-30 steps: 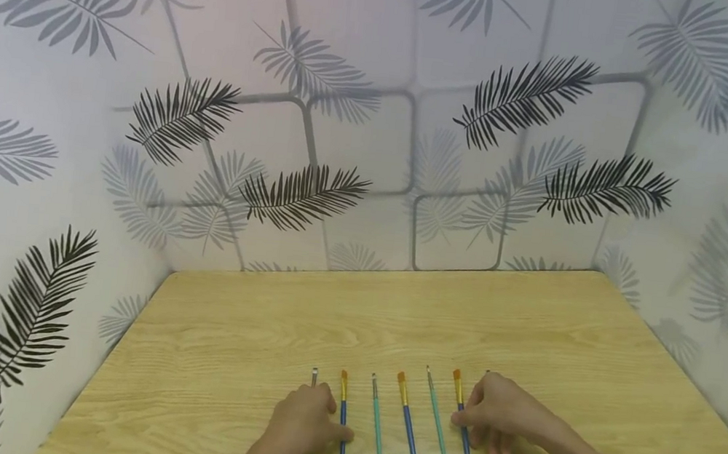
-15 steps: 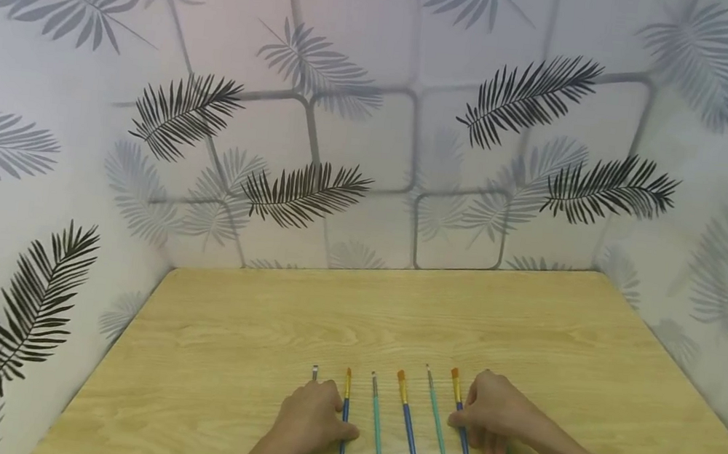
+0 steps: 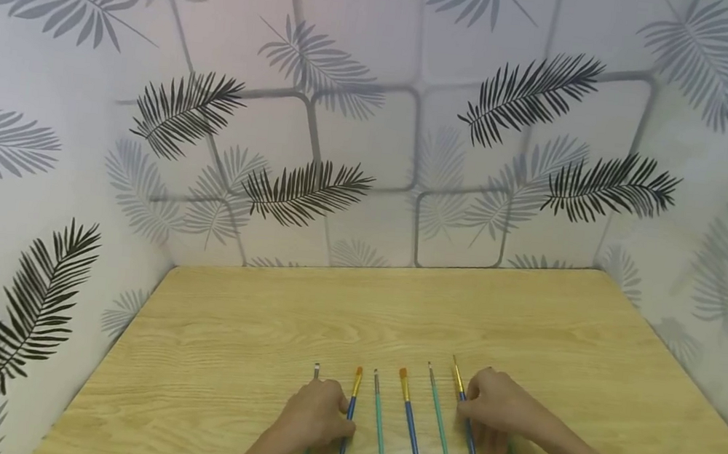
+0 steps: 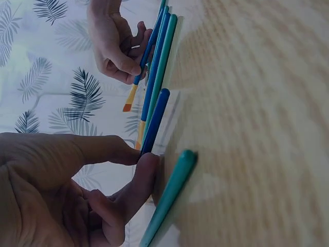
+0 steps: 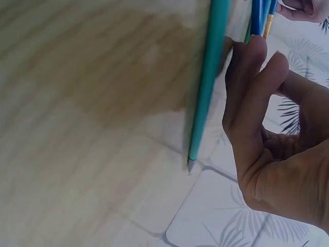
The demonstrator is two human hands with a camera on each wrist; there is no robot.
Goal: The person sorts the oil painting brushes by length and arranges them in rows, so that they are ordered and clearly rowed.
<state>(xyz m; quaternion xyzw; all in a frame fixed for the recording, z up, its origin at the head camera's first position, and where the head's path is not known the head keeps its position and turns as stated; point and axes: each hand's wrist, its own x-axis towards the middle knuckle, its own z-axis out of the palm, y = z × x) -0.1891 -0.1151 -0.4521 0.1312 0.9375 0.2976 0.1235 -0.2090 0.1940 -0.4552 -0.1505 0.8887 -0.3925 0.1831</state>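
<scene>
My left hand [image 3: 316, 414] pinches a blue paintbrush [image 3: 342, 451] between thumb and index finger, its gold ferrule and orange bristles pointing away from me. A teal paintbrush [image 4: 169, 198] lies just outside that hand in the left wrist view. On the other side, my right hand [image 3: 505, 405] pinches a second blue paintbrush [image 3: 471, 449], whose bristles look narrow, edge-on, in the head view. Close by the right hand lies another teal paintbrush [image 5: 208, 82], its tip half hidden behind the hand in the head view.
Between the hands, a teal brush [image 3: 380, 433], a blue flat brush [image 3: 412, 425] and another teal brush [image 3: 443, 432] lie side by side on the wooden table [image 3: 276, 321]. Leaf-patterned walls [image 3: 363, 234] enclose its back and sides.
The left blue brush has leaned over, its bristles shifting right. The right blue brush has turned in the fingers and slid away from me, its rear end now showing on the near side.
</scene>
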